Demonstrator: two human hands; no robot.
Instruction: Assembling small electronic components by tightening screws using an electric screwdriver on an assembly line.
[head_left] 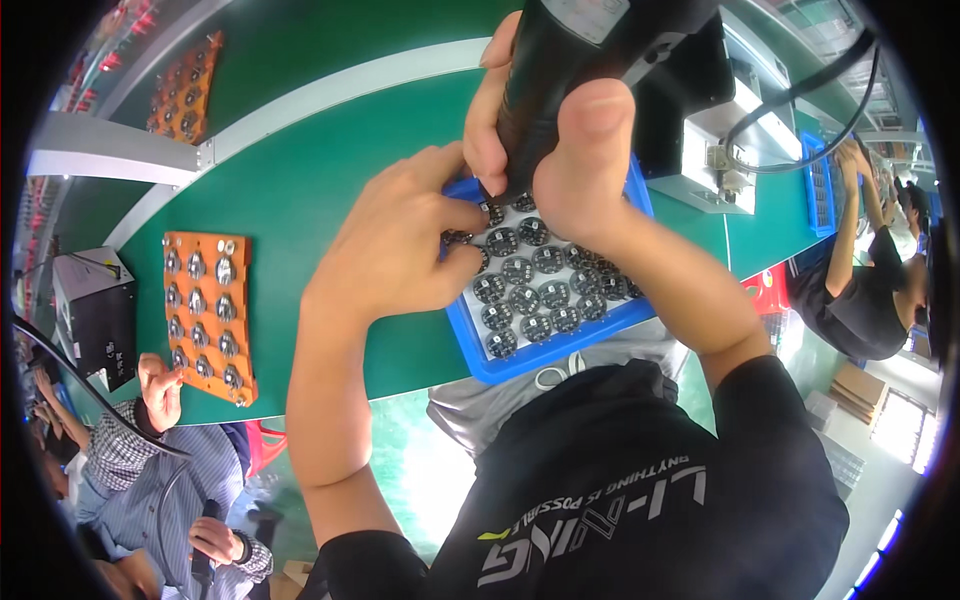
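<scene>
My right hand (580, 150) is wrapped round a black electric screwdriver (545, 70), its narrow end pointing down at the far left corner of a blue tray (530, 362). In the tray lie several small round black circuit boards (502, 241) on a white bottom. My left hand (390, 240) reaches over the tray's left rim. Its index finger and thumb close on one small round board (457, 237) beside the screwdriver's end. The fingers partly cover that board, and the screwdriver's very tip is hard to make out.
An orange fixture board (210, 315) with rows of round metal parts lies left on the green table (270, 230). Further left stands a black box (95, 315). A white-and-black device (710, 150) with a cable stands right. Co-workers sit at both sides; one person's hand (160, 390) touches the fixture.
</scene>
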